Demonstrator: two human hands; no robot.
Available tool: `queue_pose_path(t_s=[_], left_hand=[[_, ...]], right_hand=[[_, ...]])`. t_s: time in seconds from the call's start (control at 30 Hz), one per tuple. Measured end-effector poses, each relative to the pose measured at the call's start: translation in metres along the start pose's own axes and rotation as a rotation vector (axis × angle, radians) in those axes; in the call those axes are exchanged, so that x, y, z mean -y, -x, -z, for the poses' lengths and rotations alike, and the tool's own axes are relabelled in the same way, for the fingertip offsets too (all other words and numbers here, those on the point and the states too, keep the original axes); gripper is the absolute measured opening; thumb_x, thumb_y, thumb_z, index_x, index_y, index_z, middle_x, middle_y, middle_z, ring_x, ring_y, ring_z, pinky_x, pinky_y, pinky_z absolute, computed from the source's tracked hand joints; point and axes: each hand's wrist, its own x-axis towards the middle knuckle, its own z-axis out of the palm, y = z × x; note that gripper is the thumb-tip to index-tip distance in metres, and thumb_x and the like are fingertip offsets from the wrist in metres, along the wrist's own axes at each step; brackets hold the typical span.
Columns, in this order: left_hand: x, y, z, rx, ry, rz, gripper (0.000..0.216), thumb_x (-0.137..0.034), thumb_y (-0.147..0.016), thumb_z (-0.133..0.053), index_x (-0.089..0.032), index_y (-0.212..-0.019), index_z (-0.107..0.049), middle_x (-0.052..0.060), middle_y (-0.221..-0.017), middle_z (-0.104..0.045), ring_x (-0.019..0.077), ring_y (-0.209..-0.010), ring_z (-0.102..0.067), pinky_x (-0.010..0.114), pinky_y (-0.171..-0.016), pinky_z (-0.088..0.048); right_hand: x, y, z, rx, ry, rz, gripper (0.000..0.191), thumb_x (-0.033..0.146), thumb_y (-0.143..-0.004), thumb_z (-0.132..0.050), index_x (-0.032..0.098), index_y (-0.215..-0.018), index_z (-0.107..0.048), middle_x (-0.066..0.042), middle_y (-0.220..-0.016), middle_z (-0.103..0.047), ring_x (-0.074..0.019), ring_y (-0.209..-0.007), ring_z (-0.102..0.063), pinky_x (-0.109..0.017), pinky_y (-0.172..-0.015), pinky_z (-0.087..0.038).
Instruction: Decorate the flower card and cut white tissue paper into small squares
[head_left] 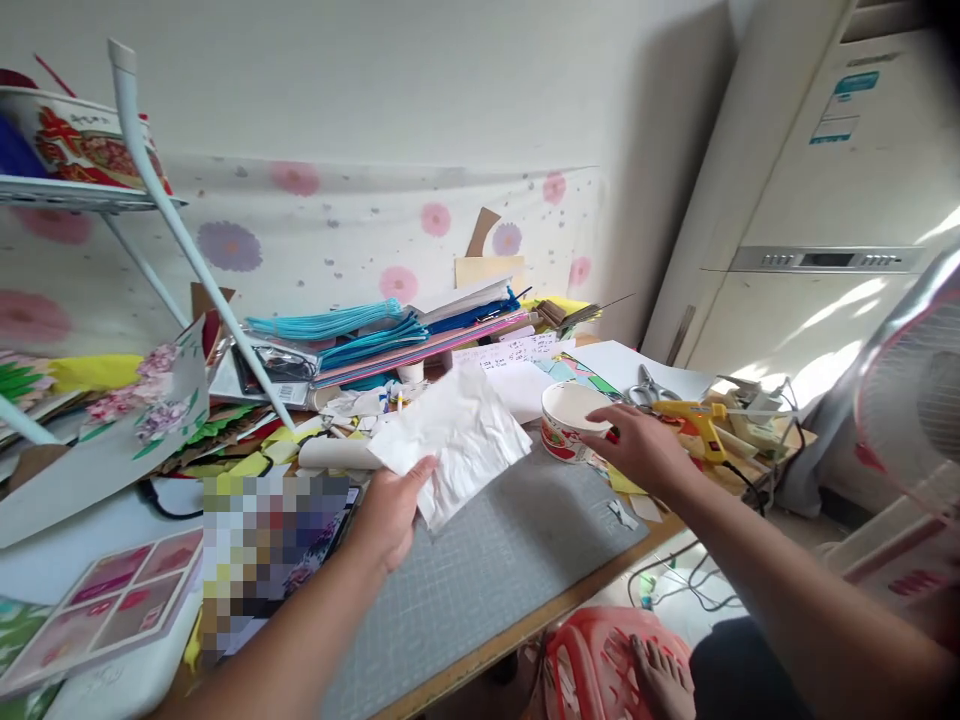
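Observation:
My left hand (394, 515) pinches a crinkled sheet of white paper (461, 440) by its lower left edge, thumb on top, and holds it above the grey cutting mat (480, 590). At the mat's far right, my right hand (637, 440) has its fingertips at the right rim of a white paper bowl (562, 420) with a red printed pattern. The bowl stands upright. A small dark and red thing shows by those fingers, too small to name.
Right of the bowl lie scissors (647, 388) and a yellow glue gun (697, 425). Bundles of blue pipe cleaners (337, 325) lie behind the paper. A white rack (202, 260) stands left; a fan (911, 390) is at the right, a red stool (585, 660) below.

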Motion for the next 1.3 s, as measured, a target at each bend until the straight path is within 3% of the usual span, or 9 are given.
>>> queue_pose_path(t_s=[0.1, 0.17, 0.27, 0.43, 0.53, 0.7, 1.03, 1.17, 1.3], left_hand=[[-0.004, -0.001, 0.0, -0.05, 0.091, 0.05, 0.048, -0.029, -0.074, -0.074, -0.015, -0.118, -0.059, 0.011, -0.11, -0.071, 0.0258, -0.103, -0.067, 0.039, -0.089, -0.054], [-0.006, 0.002, -0.002, -0.042, 0.115, 0.07, 0.049, -0.027, -0.074, -0.074, -0.014, -0.118, -0.059, 0.012, -0.109, -0.071, 0.0262, -0.099, -0.068, 0.039, -0.086, -0.055], [-0.009, 0.011, -0.005, 0.044, 0.106, 0.082, 0.053, -0.03, -0.07, -0.079, -0.014, -0.117, -0.061, 0.012, -0.109, -0.071, 0.0289, -0.101, -0.067, 0.042, -0.09, -0.052], [-0.01, 0.022, -0.008, 0.248, -0.13, -0.032, 0.039, -0.034, -0.071, -0.078, -0.021, -0.107, -0.07, 0.006, -0.114, -0.071, 0.028, -0.116, -0.059, 0.039, -0.107, -0.037], [-0.008, 0.021, -0.006, 0.325, -0.347, -0.145, 0.026, -0.037, -0.077, -0.072, -0.026, -0.101, -0.074, 0.002, -0.111, -0.072, 0.026, -0.113, -0.061, 0.034, -0.105, -0.04], [-0.001, 0.016, -0.004, 0.365, -0.318, -0.115, 0.03, -0.041, -0.079, -0.07, -0.023, -0.103, -0.073, 0.003, -0.111, -0.072, 0.0262, -0.108, -0.063, 0.034, -0.101, -0.043], [-0.004, 0.027, -0.011, 0.472, -0.203, -0.127, 0.035, -0.045, -0.087, -0.059, -0.021, -0.11, -0.071, 0.005, -0.121, -0.067, 0.027, -0.123, -0.053, 0.035, -0.109, -0.033], [-0.002, 0.028, -0.008, 0.513, -0.125, -0.058, 0.04, -0.046, -0.082, -0.065, -0.019, -0.111, -0.07, 0.007, -0.122, -0.067, 0.0289, -0.122, -0.053, 0.039, -0.107, -0.036], [-0.004, 0.029, -0.008, 0.58, -0.035, 0.054, 0.042, -0.038, -0.071, -0.075, -0.015, -0.106, -0.072, 0.011, -0.108, -0.072, 0.032, -0.109, -0.062, 0.044, -0.1, -0.042]], right_hand=[[-0.007, -0.002, -0.002, -0.014, 0.17, 0.042, 0.035, 0.043, -0.074, -0.064, 0.019, -0.098, -0.071, -0.014, -0.108, -0.068, -0.0288, -0.081, -0.065, -0.036, -0.066, -0.046], [0.005, 0.002, -0.004, -0.104, 0.251, 0.072, 0.039, 0.045, -0.079, -0.057, 0.018, -0.103, -0.07, -0.015, -0.113, -0.066, -0.0283, -0.08, -0.064, -0.038, -0.066, -0.045], [0.04, 0.01, -0.004, -0.157, 0.093, 0.064, 0.041, 0.052, -0.083, -0.053, 0.018, -0.1, -0.069, -0.012, -0.096, -0.069, -0.0224, -0.069, -0.062, -0.036, -0.065, -0.046], [0.068, 0.019, -0.021, 0.383, -0.801, -0.216, 0.047, 0.057, -0.075, -0.065, 0.016, -0.098, -0.069, -0.008, -0.085, -0.071, -0.0216, -0.073, -0.064, -0.032, -0.061, -0.05], [0.057, 0.025, -0.043, 0.47, -1.02, -0.218, 0.037, 0.05, -0.067, -0.076, 0.018, -0.084, -0.073, -0.007, -0.082, -0.073, -0.0227, -0.077, -0.066, -0.036, -0.077, -0.051], [0.041, 0.034, -0.063, 0.419, -1.083, -0.206, 0.026, 0.042, -0.066, -0.08, 0.023, -0.083, -0.074, -0.003, -0.085, -0.074, -0.0232, -0.086, -0.066, -0.037, -0.088, -0.047], [0.044, 0.04, -0.054, 0.531, -1.18, -0.141, 0.032, 0.038, -0.073, -0.076, 0.021, -0.1, -0.073, -0.006, -0.094, -0.074, -0.0234, -0.088, -0.064, -0.035, -0.083, -0.048], [0.047, 0.04, -0.054, 0.481, -1.124, -0.183, 0.027, 0.043, -0.077, -0.072, 0.019, -0.09, -0.074, -0.006, -0.088, -0.072, -0.0233, -0.082, -0.063, -0.035, -0.08, -0.049], [0.052, 0.04, -0.058, 0.448, -1.068, -0.241, 0.027, 0.047, -0.075, -0.071, 0.02, -0.074, -0.07, -0.005, -0.079, -0.069, -0.0218, -0.076, -0.061, -0.035, -0.074, -0.049]])
